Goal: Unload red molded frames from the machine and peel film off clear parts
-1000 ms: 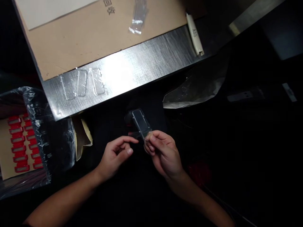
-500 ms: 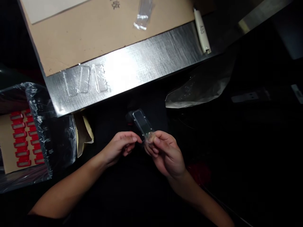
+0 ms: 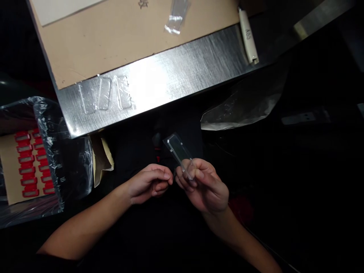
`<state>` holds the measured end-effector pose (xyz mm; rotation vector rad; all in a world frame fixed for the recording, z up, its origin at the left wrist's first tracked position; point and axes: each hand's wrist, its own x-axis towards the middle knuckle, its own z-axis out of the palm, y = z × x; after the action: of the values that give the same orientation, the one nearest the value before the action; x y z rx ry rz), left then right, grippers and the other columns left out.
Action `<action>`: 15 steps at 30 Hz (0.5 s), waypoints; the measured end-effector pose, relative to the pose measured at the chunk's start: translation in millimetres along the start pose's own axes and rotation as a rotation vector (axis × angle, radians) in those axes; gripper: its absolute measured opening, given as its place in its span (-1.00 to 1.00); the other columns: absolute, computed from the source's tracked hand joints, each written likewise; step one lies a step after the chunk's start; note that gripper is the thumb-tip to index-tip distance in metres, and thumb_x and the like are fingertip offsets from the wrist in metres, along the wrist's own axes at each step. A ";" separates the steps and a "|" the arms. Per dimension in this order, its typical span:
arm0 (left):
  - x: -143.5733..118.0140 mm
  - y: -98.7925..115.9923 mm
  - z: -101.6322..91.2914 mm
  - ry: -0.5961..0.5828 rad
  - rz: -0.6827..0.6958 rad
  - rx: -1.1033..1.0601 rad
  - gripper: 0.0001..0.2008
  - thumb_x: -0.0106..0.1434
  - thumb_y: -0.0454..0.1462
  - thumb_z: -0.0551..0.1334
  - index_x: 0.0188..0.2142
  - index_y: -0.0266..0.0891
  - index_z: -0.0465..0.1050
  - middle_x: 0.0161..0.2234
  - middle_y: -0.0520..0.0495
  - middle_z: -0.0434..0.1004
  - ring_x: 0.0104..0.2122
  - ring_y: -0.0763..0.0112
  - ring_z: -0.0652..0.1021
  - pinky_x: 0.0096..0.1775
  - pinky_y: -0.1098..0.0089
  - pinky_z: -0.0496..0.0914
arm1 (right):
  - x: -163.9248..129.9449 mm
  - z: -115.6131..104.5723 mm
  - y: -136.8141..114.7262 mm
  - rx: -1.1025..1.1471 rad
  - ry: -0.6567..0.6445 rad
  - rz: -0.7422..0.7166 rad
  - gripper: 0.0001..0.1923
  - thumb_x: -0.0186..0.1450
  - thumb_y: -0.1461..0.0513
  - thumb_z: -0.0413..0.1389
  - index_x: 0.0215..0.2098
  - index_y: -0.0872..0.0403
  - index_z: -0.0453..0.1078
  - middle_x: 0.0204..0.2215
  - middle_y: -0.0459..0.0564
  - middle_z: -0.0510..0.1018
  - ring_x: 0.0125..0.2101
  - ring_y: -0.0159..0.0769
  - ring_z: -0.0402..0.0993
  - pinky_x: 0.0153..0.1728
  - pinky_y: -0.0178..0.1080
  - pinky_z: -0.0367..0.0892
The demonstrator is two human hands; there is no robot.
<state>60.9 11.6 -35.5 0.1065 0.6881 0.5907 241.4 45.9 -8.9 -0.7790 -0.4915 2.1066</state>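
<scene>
Near the metal table [image 3: 199, 64], the right hand [image 3: 210, 187] pinches 1 clear plastic piece [image 3: 176, 148]; the left hand [image 3: 150, 183] is curled nearby, any grasp indeterminable.

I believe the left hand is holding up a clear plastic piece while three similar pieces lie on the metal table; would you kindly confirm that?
Not quite: the right hand, not the left hand, is holding up the clear plastic piece, as the head view shows. The three similar pieces do lie on the metal table.
</scene>
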 end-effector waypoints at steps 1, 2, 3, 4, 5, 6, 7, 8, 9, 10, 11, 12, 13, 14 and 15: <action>0.1 -0.1 0.3 -0.011 0.009 -0.039 -0.84 0.25 -0.26 0.31 -0.38 -0.36 0.49 -0.67 0.09 0.20 -0.71 0.62 0.19 -0.59 0.54 0.04 | -0.2 0.1 -0.3 0.005 -0.001 -0.004 -0.75 0.27 0.18 0.26 -0.52 0.11 0.44 -0.64 -0.16 0.24 -0.62 -0.45 0.17 -0.54 -0.31 0.12; 0.1 -0.1 0.5 -0.016 0.019 -0.066 -0.85 0.25 -0.28 0.31 -0.39 -0.36 0.48 -0.67 0.09 0.19 -0.71 0.62 0.18 -0.59 0.55 0.04 | -0.4 0.3 -0.7 0.003 0.002 -0.005 -0.74 0.25 0.17 0.27 -0.54 0.11 0.44 -0.64 -0.16 0.23 -0.62 -0.45 0.16 -0.55 -0.32 0.11; 0.1 -0.1 0.6 -0.017 0.025 -0.080 -0.86 0.25 -0.28 0.30 -0.39 -0.36 0.47 -0.66 0.09 0.19 -0.70 0.62 0.18 -0.60 0.55 0.05 | -0.5 0.4 -1.1 -0.001 0.008 -0.004 -0.73 0.24 0.16 0.28 -0.54 0.10 0.43 -0.64 -0.16 0.23 -0.63 -0.44 0.16 -0.56 -0.32 0.11; 0.1 0.0 0.7 -0.012 0.027 -0.081 -0.86 0.25 -0.29 0.30 -0.39 -0.36 0.47 -0.66 0.08 0.21 -0.70 0.62 0.19 -0.60 0.56 0.06 | -0.5 0.5 -1.4 -0.006 0.012 -0.003 -0.73 0.23 0.15 0.29 -0.55 0.10 0.44 -0.64 -0.15 0.24 -0.63 -0.44 0.16 -0.56 -0.32 0.11; 0.0 0.0 0.6 -0.002 0.029 -0.070 -0.85 0.25 -0.28 0.31 -0.38 -0.36 0.47 -0.65 0.08 0.22 -0.70 0.62 0.21 -0.60 0.56 0.07 | -0.3 0.6 -1.8 -0.011 0.013 -0.002 -0.74 0.21 0.14 0.30 -0.54 0.10 0.45 -0.64 -0.15 0.24 -0.63 -0.43 0.17 -0.56 -0.31 0.12; -0.2 0.0 0.6 0.008 0.028 -0.050 -0.84 0.26 -0.26 0.30 -0.37 -0.36 0.48 -0.65 0.06 0.25 -0.70 0.61 0.23 -0.60 0.57 0.09 | -0.1 0.6 -2.1 -0.014 0.010 -0.001 -0.74 0.20 0.13 0.30 -0.54 0.09 0.45 -0.65 -0.15 0.25 -0.63 -0.43 0.18 -0.56 -0.31 0.14; -0.4 -0.1 0.4 0.015 0.023 -0.028 -0.81 0.27 -0.24 0.29 -0.36 -0.37 0.49 -0.64 0.03 0.29 -0.70 0.59 0.26 -0.61 0.56 0.11 | 0.2 0.7 -2.4 -0.018 0.004 -0.004 -0.75 0.20 0.13 0.30 -0.53 0.09 0.46 -0.65 -0.15 0.25 -0.63 -0.42 0.19 -0.55 -0.30 0.16; -0.8 -0.1 0.3 0.014 0.016 -0.008 -0.77 0.29 -0.20 0.27 -0.35 -0.38 0.51 -0.63 0.00 0.32 -0.70 0.57 0.28 -0.62 0.56 0.12 | 0.5 0.7 -2.6 -0.021 -0.004 -0.009 -0.75 0.20 0.13 0.30 -0.53 0.09 0.46 -0.65 -0.15 0.26 -0.62 -0.41 0.20 -0.54 -0.29 0.17; -1.2 -0.1 0.2 0.008 0.012 0.003 -0.73 0.30 -0.17 0.25 -0.34 -0.39 0.52 -0.62 -0.03 0.35 -0.71 0.55 0.31 -0.63 0.55 0.14 | 0.8 0.8 -2.8 -0.024 -0.011 -0.015 -0.76 0.20 0.13 0.30 -0.53 0.08 0.46 -0.64 -0.14 0.27 -0.62 -0.40 0.22 -0.53 -0.28 0.19; -1.6 0.0 0.1 -0.002 0.011 0.002 -0.71 0.30 -0.16 0.24 -0.34 -0.40 0.53 -0.61 -0.04 0.37 -0.71 0.53 0.32 -0.64 0.55 0.15 | 1.0 0.9 -2.9 -0.027 -0.019 -0.021 -0.77 0.21 0.13 0.29 -0.52 0.08 0.47 -0.64 -0.14 0.28 -0.61 -0.40 0.23 -0.52 -0.27 0.21; -2.0 0.2 0.0 -0.010 0.016 -0.010 -0.72 0.30 -0.16 0.25 -0.34 -0.40 0.53 -0.62 -0.04 0.37 -0.71 0.53 0.33 -0.64 0.55 0.16 | 1.1 0.9 -2.9 -0.030 -0.028 -0.024 -0.78 0.21 0.14 0.29 -0.52 0.08 0.47 -0.63 -0.13 0.29 -0.61 -0.39 0.24 -0.52 -0.27 0.21; -2.4 0.5 -0.1 -0.013 0.026 -0.027 -0.75 0.29 -0.19 0.26 -0.35 -0.39 0.53 -0.62 -0.03 0.36 -0.71 0.54 0.33 -0.64 0.56 0.17 | 0.9 1.0 -3.0 -0.032 -0.038 -0.027 -0.79 0.22 0.14 0.28 -0.51 0.08 0.48 -0.63 -0.13 0.30 -0.60 -0.39 0.24 -0.52 -0.27 0.21; -2.6 1.0 -0.2 -0.007 0.043 -0.045 -0.78 0.29 -0.22 0.28 -0.37 -0.38 0.52 -0.63 -0.01 0.35 -0.71 0.55 0.32 -0.63 0.57 0.17 | 0.7 1.1 -2.9 -0.033 -0.050 -0.027 -0.80 0.23 0.14 0.28 -0.49 0.07 0.49 -0.62 -0.12 0.30 -0.60 -0.39 0.24 -0.51 -0.27 0.21; -2.5 1.6 -0.5 0.002 0.059 -0.057 -0.81 0.28 -0.25 0.29 -0.38 -0.37 0.51 -0.63 0.01 0.34 -0.70 0.57 0.32 -0.62 0.58 0.17 | 0.3 1.1 -2.8 -0.031 -0.062 -0.028 -0.81 0.23 0.15 0.27 -0.48 0.07 0.50 -0.62 -0.12 0.31 -0.59 -0.39 0.24 -0.51 -0.28 0.20; -2.2 2.4 -0.9 0.014 0.071 -0.064 -0.83 0.28 -0.28 0.29 -0.39 -0.36 0.50 -0.62 0.02 0.33 -0.70 0.58 0.32 -0.62 0.59 0.17 | 0.0 1.0 -2.7 -0.025 -0.076 -0.032 -0.82 0.24 0.16 0.27 -0.47 0.07 0.51 -0.62 -0.11 0.32 -0.59 -0.39 0.25 -0.51 -0.28 0.19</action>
<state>57.9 12.3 -34.3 0.0677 0.6807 0.6815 242.2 47.3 -6.6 -0.7027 -0.5690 2.1099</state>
